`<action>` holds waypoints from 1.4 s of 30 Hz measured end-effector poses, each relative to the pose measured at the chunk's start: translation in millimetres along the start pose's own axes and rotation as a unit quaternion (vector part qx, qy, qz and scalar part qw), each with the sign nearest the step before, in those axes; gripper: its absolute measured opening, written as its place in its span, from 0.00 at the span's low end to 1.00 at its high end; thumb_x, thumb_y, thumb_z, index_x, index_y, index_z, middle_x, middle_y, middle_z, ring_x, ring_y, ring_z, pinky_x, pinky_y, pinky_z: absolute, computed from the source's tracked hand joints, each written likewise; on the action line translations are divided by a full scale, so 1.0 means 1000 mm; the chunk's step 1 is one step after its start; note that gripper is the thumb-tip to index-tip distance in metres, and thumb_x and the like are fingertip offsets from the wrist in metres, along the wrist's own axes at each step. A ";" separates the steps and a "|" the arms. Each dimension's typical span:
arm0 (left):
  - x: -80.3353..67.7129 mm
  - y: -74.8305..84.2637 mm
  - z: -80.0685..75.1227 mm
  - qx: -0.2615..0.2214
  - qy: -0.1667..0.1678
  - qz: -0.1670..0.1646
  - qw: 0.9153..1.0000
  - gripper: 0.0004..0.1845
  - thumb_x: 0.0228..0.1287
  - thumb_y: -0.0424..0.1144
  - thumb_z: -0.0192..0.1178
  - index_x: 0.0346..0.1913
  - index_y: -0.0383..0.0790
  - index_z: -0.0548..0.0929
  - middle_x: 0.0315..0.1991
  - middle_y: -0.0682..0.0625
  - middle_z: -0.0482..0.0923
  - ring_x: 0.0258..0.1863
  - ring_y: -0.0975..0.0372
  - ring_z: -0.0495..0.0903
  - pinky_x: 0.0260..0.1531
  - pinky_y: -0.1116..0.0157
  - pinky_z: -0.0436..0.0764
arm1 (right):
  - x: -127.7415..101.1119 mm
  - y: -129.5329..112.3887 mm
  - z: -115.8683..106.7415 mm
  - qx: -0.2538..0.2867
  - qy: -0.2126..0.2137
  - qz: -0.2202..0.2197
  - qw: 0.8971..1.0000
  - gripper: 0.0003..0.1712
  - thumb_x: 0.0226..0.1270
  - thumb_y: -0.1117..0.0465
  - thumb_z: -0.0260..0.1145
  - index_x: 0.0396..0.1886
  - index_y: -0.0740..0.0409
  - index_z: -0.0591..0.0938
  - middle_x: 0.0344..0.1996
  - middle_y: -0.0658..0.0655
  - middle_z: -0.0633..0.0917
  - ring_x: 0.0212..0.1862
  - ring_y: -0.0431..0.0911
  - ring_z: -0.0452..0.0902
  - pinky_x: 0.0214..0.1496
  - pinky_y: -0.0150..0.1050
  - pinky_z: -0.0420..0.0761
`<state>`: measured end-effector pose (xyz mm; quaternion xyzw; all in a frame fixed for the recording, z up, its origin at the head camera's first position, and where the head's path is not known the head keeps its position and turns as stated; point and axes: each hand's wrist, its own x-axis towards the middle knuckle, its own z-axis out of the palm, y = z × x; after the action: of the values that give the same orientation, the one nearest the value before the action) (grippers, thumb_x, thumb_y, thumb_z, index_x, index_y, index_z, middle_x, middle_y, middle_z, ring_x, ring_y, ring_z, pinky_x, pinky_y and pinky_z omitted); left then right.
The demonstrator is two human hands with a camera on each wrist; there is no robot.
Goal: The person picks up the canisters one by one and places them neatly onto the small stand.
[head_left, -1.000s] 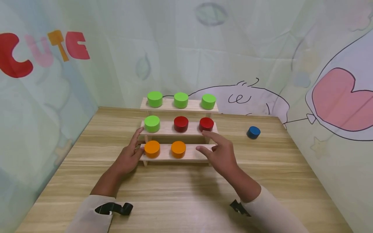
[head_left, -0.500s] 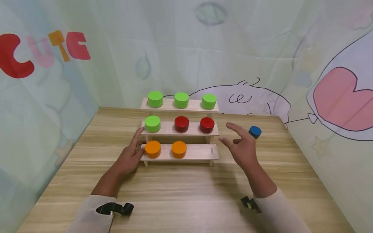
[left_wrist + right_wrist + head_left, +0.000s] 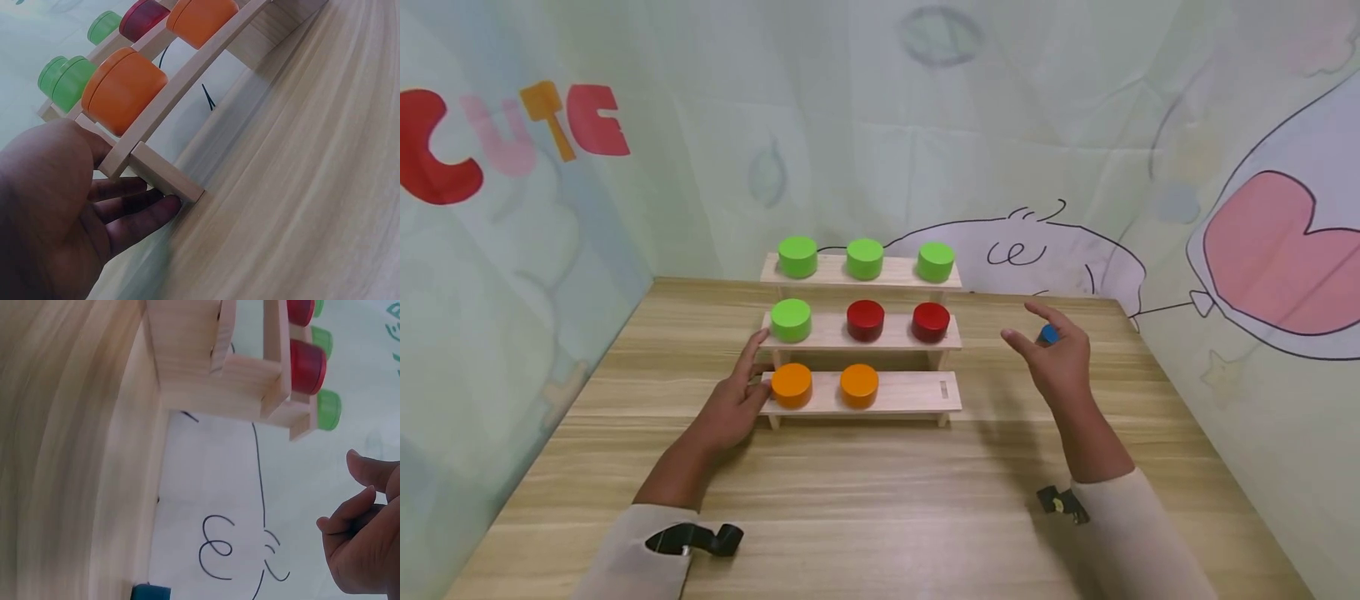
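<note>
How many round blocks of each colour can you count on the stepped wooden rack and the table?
Green blocks: 4
Red blocks: 2
Orange blocks: 2
Blue block: 1, on the table, partly hidden behind the right hand
Total: 9

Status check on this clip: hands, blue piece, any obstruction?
Left hand braces rack. Right hand open, over blue cylinder, not gripping. Nothing between them.
</note>
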<state>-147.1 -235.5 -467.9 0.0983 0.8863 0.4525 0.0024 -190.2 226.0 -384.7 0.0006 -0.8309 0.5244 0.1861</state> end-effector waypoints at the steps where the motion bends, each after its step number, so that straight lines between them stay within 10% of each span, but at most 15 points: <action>1: 0.000 -0.001 0.000 0.001 0.000 0.001 1.000 0.44 0.87 0.35 0.44 0.90 0.70 0.35 0.78 0.25 0.70 0.68 0.31 0.82 0.70 0.30 0.75 | 0.003 0.003 -0.001 0.000 0.001 0.002 1.000 0.32 0.67 0.62 0.82 0.71 0.58 0.85 0.20 0.47 0.67 0.19 0.35 0.60 0.25 0.31 0.68; 5: -0.001 -0.002 0.000 -0.002 0.000 0.004 1.000 0.44 0.87 0.35 0.44 0.90 0.70 0.35 0.77 0.25 0.70 0.68 0.31 0.81 0.69 0.31 0.75 | 0.012 0.010 -0.007 0.000 -0.006 0.040 0.999 0.34 0.69 0.62 0.80 0.73 0.59 0.83 0.49 0.59 0.91 0.54 0.44 0.86 0.62 0.41 0.84; 8: -0.001 -0.002 0.000 -0.003 0.001 0.004 1.000 0.44 0.87 0.35 0.44 0.90 0.70 0.35 0.77 0.25 0.70 0.69 0.31 0.81 0.69 0.31 0.76 | 0.017 0.013 -0.010 0.004 -0.016 0.072 0.997 0.36 0.70 0.62 0.80 0.75 0.61 0.81 0.81 0.63 0.73 0.87 0.55 0.60 0.85 0.57 0.66; 13: 0.000 0.000 0.000 -0.002 0.003 0.005 1.000 0.44 0.87 0.35 0.44 0.90 0.69 0.35 0.77 0.25 0.70 0.68 0.31 0.81 0.69 0.30 0.75 | 0.024 0.017 -0.013 0.007 -0.020 0.089 0.996 0.36 0.70 0.62 0.79 0.77 0.61 0.80 0.83 0.61 0.71 0.86 0.50 0.59 0.81 0.48 0.72; 20: -0.001 0.003 -0.001 -0.003 0.004 0.009 1.000 0.43 0.87 0.35 0.45 0.90 0.66 0.36 0.77 0.25 0.71 0.69 0.31 0.81 0.69 0.30 0.75 | 0.032 0.026 -0.015 -0.020 -0.019 0.109 0.994 0.36 0.72 0.59 0.78 0.78 0.58 0.79 0.83 0.60 0.70 0.56 0.48 0.79 0.39 0.26 0.80; 23: -0.001 0.003 -0.001 -0.004 0.004 0.011 1.000 0.43 0.87 0.35 0.45 0.90 0.66 0.37 0.77 0.25 0.71 0.69 0.31 0.81 0.70 0.30 0.75 | 0.039 0.033 -0.016 -0.023 -0.017 0.128 0.991 0.37 0.72 0.60 0.77 0.79 0.59 0.78 0.84 0.62 0.69 0.76 0.53 0.72 0.59 0.35 0.85; 28: -0.002 0.001 0.001 -0.005 0.004 0.009 1.000 0.43 0.87 0.35 0.44 0.90 0.66 0.36 0.77 0.25 0.71 0.69 0.31 0.80 0.70 0.30 0.75 | 0.055 0.049 -0.015 -0.051 -0.024 0.139 0.989 0.38 0.72 0.62 0.76 0.79 0.63 0.76 0.83 0.66 0.70 0.88 0.60 0.55 0.86 0.56 0.65; 42: -0.002 -0.001 0.001 -0.005 0.002 0.009 1.000 0.43 0.87 0.35 0.44 0.90 0.69 0.35 0.78 0.25 0.70 0.70 0.30 0.79 0.69 0.30 0.75 | 0.078 0.066 -0.015 -0.204 -0.070 0.145 0.966 0.43 0.72 0.54 0.75 0.82 0.63 0.71 0.81 0.72 0.71 0.82 0.70 0.63 0.82 0.63 0.68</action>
<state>-145.7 -235.7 -469.3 0.1050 0.8831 0.4573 -0.0028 -271.4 283.6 -412.4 -0.1207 -0.9224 0.3641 0.0456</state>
